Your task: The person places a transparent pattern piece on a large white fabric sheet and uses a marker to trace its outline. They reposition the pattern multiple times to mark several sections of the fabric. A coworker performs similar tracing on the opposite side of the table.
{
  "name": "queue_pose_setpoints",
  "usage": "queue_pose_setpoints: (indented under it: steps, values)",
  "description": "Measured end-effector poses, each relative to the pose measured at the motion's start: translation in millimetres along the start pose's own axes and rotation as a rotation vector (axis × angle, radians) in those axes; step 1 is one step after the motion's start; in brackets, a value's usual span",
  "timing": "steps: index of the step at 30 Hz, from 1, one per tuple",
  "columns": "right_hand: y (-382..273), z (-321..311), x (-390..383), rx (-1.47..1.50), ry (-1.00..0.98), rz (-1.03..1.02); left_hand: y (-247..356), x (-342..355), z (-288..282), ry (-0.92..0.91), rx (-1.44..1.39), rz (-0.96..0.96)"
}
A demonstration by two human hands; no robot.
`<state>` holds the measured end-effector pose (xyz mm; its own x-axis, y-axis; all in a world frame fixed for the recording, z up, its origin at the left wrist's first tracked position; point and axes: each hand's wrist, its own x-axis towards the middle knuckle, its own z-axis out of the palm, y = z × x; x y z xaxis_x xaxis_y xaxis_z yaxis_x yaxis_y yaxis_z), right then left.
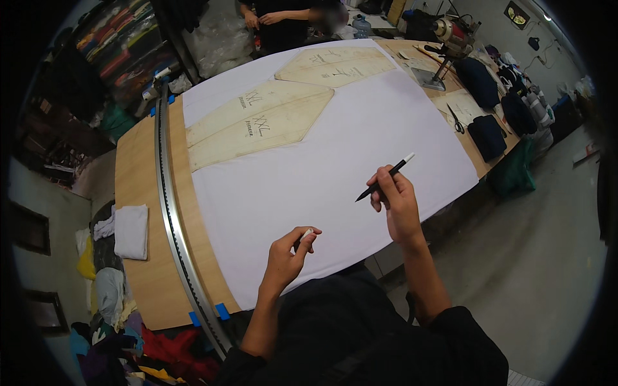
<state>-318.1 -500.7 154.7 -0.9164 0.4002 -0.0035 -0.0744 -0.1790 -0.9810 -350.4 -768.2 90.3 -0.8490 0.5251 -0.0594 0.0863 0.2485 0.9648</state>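
Observation:
My right hand holds a black pen with a white end, tip angled down to the left, above white cloth spread over the table. My left hand, lower and nearer the middle, pinches a small white object, perhaps a cap or chalk. Beyond both hands lie cream paper pattern pieces with handwritten marks, one large piece at the left and another farther back.
A metal rail runs down the table's left, beside folded white fabric. At the right are a cutting machine, black scissors and dark folded bundles. Another person stands across the table. Clothing piles fill the lower left.

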Motion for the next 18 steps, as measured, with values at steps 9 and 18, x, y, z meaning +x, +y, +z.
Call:
queue_pose_setpoints:
  steps: [9, 18]
  values:
    - [18.3, 17.1, -14.3, -0.154, -0.167, 0.176, 23.8, 18.0, -8.3, 0.180, -0.006, 0.271]
    - [-9.4, 33.8, -22.1, -1.028, -0.665, 0.017, 21.1, 24.8, -27.0, 0.158, 0.002, 0.273]
